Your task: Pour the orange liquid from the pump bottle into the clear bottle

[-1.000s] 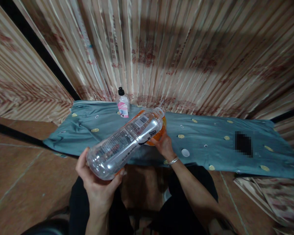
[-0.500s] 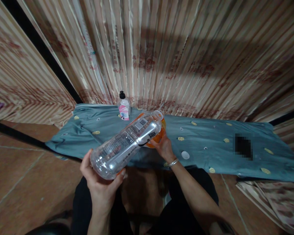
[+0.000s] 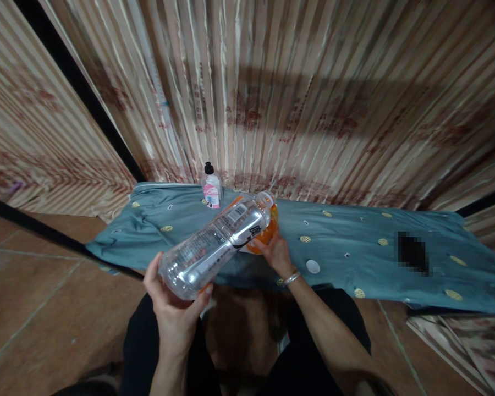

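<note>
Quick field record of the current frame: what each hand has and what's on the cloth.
left hand: grips base of clear plastic bottle
right hand: holds bottle's neck end, at the orange label
bottle: tilted, mouth pointing away, no cap on
teal cloth: bears small pump bottle, white cap
backdrop: striped curtain

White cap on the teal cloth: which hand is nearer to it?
Right. The right hand grips the clear bottle near its neck, just left of the white cap; the left hand holds the base, farther away.
</note>
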{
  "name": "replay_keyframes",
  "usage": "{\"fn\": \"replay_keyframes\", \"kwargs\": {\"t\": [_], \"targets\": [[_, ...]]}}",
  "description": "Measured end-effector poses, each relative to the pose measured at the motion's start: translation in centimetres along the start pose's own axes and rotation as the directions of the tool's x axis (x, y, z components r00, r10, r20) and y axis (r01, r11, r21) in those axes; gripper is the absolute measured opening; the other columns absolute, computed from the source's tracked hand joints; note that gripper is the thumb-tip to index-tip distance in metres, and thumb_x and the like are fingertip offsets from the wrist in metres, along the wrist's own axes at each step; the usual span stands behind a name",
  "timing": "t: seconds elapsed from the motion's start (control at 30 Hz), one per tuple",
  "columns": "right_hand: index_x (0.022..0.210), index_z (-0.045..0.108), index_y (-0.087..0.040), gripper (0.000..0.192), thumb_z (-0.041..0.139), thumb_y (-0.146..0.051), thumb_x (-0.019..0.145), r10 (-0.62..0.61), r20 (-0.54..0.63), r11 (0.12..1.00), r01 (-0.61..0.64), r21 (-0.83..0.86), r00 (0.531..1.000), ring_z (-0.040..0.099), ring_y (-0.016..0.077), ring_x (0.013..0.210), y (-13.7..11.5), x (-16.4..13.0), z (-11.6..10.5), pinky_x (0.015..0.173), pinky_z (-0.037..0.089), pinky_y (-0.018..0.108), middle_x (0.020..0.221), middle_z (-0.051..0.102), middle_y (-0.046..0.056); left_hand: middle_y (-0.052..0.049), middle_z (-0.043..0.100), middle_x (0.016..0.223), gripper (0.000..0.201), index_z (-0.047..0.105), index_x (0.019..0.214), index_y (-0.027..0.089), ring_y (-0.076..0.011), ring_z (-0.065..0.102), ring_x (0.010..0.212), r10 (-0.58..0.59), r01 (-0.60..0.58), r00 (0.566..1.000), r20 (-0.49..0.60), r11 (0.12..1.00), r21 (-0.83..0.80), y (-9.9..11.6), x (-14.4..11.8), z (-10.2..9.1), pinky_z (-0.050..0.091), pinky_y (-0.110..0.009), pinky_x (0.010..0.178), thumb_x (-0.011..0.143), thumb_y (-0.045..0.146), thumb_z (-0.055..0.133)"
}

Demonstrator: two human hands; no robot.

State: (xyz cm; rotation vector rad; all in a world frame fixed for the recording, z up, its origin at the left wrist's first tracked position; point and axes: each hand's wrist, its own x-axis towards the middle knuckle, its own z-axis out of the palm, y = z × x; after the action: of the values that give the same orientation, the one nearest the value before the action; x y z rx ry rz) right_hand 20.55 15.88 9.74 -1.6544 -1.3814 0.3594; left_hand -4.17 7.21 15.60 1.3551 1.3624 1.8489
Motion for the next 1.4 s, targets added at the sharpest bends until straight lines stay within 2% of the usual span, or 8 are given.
{"fn": "replay_keyframes", "kwargs": {"t": [0.13,0.33,0.57,0.8,1.03,1.13,1.23,1.4], "targets": [[0.150,0.051,-0.012,0.085,0.084,-0.045,0.080,-0.001,0.005,0.999,0.001,0.035,1.000,0.076,0.0357,0.121,0.2,0.0,0.1,0.102,0.062,0.049,0.134,0.075,0.022,-0.008,0.059,0.131,0.104,0.051,0.147,0.028,-0.0269,0.065,0.117,0.011,-0.011,1.000,-0.014,1.000,-0.009,0.0,0.2,0.2,0.055,-0.043,0.104,0.057,0.042,0.101],[0.149,0.052,-0.013,0.084,0.083,-0.047,0.079,0.019,-0.014,0.999,-0.018,0.031,1.000,0.077,0.0369,0.119,0.4,-0.1,0.4,0.101,0.062,0.051,0.131,0.076,0.021,-0.008,0.060,0.127,0.104,0.051,0.143,0.027,-0.0240,0.068,0.108,-0.018,0.017,1.000,-0.008,0.998,-0.064,0.3,0.4,0.6,0.060,-0.035,0.091,0.053,0.040,0.102],[0.145,0.056,-0.018,0.076,0.077,-0.054,0.082,-0.018,-0.035,0.999,0.019,0.049,0.999,0.079,0.0372,0.113,0.9,-0.1,0.8,0.097,0.065,0.054,0.128,0.079,0.018,-0.009,0.059,0.130,0.102,0.051,0.141,0.027,-0.0266,0.067,0.112,-0.029,0.028,1.000,-0.006,0.997,-0.074,0.3,0.4,0.5,0.059,-0.040,0.097,0.054,0.042,0.101],[0.145,0.054,-0.015,0.078,0.076,-0.055,0.081,-0.007,-0.045,1.000,0.007,0.004,0.999,0.077,0.0384,0.118,0.9,-0.2,1.0,0.102,0.062,0.056,0.131,0.076,0.022,-0.008,0.061,0.127,0.098,0.050,0.139,0.027,-0.0245,0.070,0.106,-0.021,0.021,1.000,0.000,0.996,-0.083,1.0,0.6,0.6,0.061,-0.036,0.090,0.055,0.041,0.100],[0.146,0.054,-0.015,0.079,0.075,-0.054,0.081,-0.029,-0.028,0.999,0.030,0.036,0.999,0.080,0.0399,0.108,1.1,0.0,1.0,0.094,0.064,0.058,0.120,0.080,0.019,-0.007,0.063,0.124,0.103,0.050,0.139,0.028,-0.0266,0.070,0.110,-0.078,0.077,0.997,0.002,0.989,-0.129,1.1,0.7,1.0,0.060,-0.040,0.095,0.053,0.050,0.100],[0.145,0.055,-0.017,0.079,0.076,-0.056,0.080,-0.038,-0.047,0.998,0.039,0.038,0.998,0.080,0.0400,0.105,1.4,0.1,1.2,0.092,0.065,0.057,0.115,0.081,0.018,-0.008,0.062,0.125,0.103,0.048,0.140,0.029,-0.0267,0.070,0.110,-0.097,0.099,0.995,0.019,0.984,-0.151,0.9,0.7,1.0,0.060,-0.039,0.093,0.053,0.050,0.100],[0.145,0.054,-0.016,0.081,0.074,-0.060,0.080,-0.033,-0.044,0.999,0.035,0.039,0.998,0.080,0.0404,0.106,1.5,0.0,1.2,0.092,0.065,0.057,0.118,0.080,0.018,-0.008,0.062,0.126,0.104,0.047,0.141,0.029,-0.0266,0.070,0.109,-0.110,0.114,0.993,0.033,0.981,-0.157,0.7,0.6,0.9,0.062,-0.038,0.088,0.054,0.051,0.100],[0.147,0.052,-0.013,0.086,0.075,-0.061,0.078,-0.006,-0.023,1.000,0.006,0.028,1.000,0.078,0.0427,0.113,1.2,0.0,0.9,0.098,0.062,0.061,0.124,0.078,0.022,-0.009,0.063,0.127,0.103,0.048,0.140,0.028,-0.0273,0.070,0.112,-0.118,0.121,0.993,0.028,0.979,-0.164,0.7,0.4,1.0,0.061,-0.038,0.094,0.055,0.051,0.100]]}}
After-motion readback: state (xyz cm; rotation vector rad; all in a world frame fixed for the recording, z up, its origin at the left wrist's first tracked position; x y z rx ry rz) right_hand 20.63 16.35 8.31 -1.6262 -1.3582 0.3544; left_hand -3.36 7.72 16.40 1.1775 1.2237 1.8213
